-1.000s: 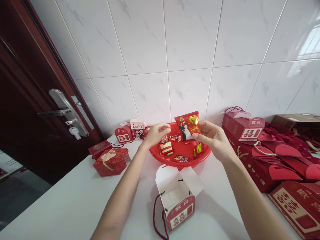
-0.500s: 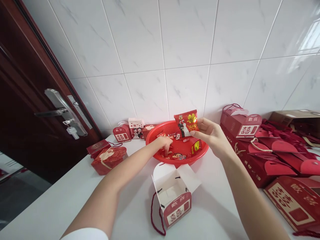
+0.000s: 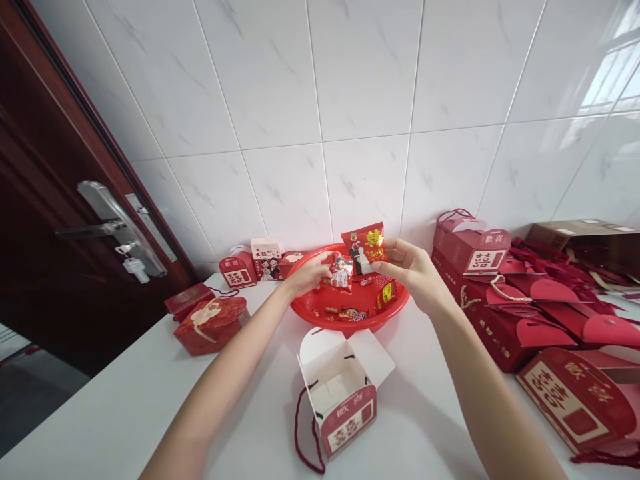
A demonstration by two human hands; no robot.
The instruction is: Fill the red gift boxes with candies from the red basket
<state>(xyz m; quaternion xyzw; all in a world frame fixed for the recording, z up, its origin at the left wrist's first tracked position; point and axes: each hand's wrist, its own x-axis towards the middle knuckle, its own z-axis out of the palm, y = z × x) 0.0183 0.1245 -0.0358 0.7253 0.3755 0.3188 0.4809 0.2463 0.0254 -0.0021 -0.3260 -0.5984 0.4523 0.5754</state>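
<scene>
Red foil packet [image 3: 363, 248] printed with a couple is pinched between the thumb and fingers of the right hand [image 3: 411, 272], over the right part of the red basket [image 3: 350, 325]. Above the basket's left part, the left hand [image 3: 309, 275] has nearly closed fingertips on a smaller red-and-white packet [image 3: 341, 272], though their exact grip is hard to see. Nearer than the basket, an open white-lined box [image 3: 345, 407] stands on the white table [image 3: 415, 427].
</scene>
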